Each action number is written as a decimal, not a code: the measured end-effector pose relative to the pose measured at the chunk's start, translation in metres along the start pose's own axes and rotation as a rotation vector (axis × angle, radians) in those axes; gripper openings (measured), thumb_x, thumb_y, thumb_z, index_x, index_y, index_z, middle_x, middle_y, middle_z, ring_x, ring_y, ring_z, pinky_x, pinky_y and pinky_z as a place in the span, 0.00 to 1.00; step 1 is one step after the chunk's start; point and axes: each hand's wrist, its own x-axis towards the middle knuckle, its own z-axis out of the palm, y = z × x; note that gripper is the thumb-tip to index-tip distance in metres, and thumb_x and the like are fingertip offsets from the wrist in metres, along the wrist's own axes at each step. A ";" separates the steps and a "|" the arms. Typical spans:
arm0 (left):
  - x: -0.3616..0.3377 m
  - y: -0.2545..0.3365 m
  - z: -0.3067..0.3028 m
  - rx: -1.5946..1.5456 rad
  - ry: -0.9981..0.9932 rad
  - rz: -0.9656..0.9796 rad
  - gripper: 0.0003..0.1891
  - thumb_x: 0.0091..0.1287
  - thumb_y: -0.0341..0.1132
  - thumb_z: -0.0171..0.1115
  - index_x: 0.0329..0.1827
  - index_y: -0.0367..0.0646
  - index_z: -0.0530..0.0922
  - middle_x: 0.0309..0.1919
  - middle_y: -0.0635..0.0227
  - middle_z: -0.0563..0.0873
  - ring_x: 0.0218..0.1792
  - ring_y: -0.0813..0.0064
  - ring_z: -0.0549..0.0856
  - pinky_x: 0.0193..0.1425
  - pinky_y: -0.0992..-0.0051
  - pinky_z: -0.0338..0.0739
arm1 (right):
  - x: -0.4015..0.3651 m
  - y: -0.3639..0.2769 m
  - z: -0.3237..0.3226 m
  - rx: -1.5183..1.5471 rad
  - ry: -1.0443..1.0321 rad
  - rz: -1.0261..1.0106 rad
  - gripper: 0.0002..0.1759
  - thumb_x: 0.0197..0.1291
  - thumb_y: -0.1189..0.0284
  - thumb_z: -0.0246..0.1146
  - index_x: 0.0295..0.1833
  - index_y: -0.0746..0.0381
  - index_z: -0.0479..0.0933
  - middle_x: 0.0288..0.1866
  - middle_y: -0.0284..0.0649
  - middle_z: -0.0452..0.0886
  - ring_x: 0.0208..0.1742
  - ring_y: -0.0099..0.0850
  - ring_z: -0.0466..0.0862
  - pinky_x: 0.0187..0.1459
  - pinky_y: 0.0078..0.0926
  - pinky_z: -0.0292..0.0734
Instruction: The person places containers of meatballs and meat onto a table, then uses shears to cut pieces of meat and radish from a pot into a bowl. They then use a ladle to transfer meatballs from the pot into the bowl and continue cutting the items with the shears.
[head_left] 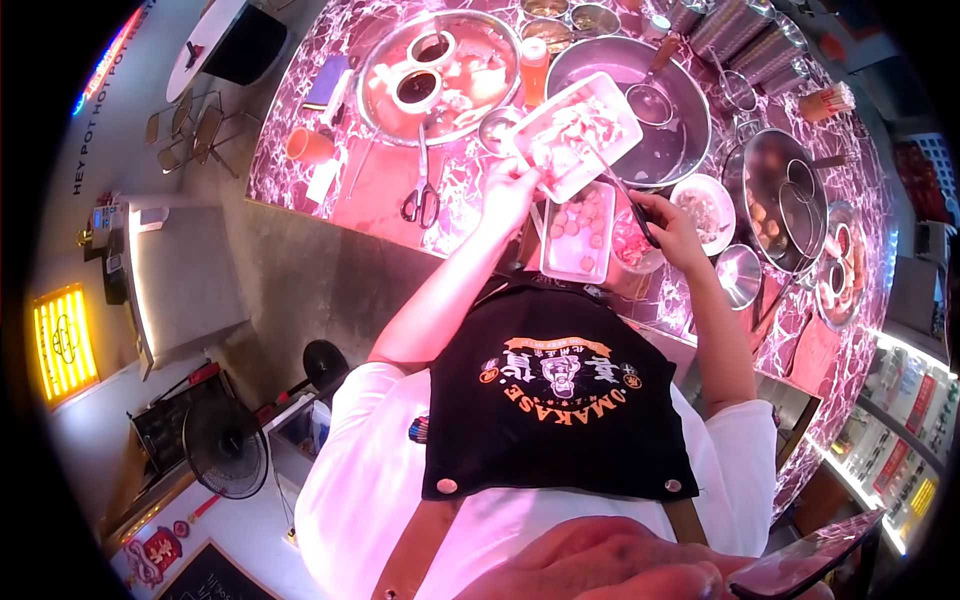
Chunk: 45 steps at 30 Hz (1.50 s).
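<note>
My left hand (510, 196) grips the near left edge of a white tray (622, 112), which is tilted and holds pale pieces of food. My right hand (670, 232) is closed round the dark handle of scissors (622, 186); their blades reach into the tray among the pieces. Below the raised tray lies a second white tray (580, 262) with round pinkish pieces, partly covered by it. Red meat (632, 240) sits in a container close to my right hand. A wide metal pot (690, 95) of liquid stands just behind the raised tray.
A large round platter (370, 100) with two bowls of dark sauce is at the back left. Another pair of scissors (421, 200) lies in front of it. To the right are a white bowl (725, 205), a pot with ladles (765, 150) and a small metal bowl (738, 278).
</note>
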 end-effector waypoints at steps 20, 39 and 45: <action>0.024 -0.025 0.040 0.008 -0.138 -0.137 0.05 0.69 0.28 0.59 0.42 0.38 0.82 0.39 0.66 0.88 0.37 0.79 0.86 0.42 0.78 0.82 | -0.022 -0.048 -0.002 -1.231 0.059 -0.224 0.27 0.54 0.71 0.65 0.62 0.53 0.74 0.43 0.40 0.78 0.44 0.43 0.82 0.41 0.42 0.78; 0.035 -0.024 0.032 -0.341 -0.045 -0.148 0.04 0.69 0.28 0.59 0.41 0.37 0.78 0.37 0.63 0.86 0.35 0.74 0.86 0.39 0.76 0.83 | -0.030 -0.062 -0.045 0.255 -0.033 0.021 0.26 0.60 0.82 0.58 0.67 0.65 0.71 0.41 0.37 0.80 0.32 0.18 0.76 0.33 0.14 0.70; 0.046 -0.034 0.040 -0.305 -0.046 -0.131 0.08 0.70 0.30 0.58 0.48 0.36 0.77 0.43 0.62 0.86 0.41 0.71 0.87 0.45 0.75 0.85 | -0.017 -0.067 -0.061 0.501 -0.062 -0.012 0.31 0.63 0.63 0.67 0.66 0.69 0.68 0.38 0.45 0.79 0.26 0.22 0.76 0.20 0.14 0.67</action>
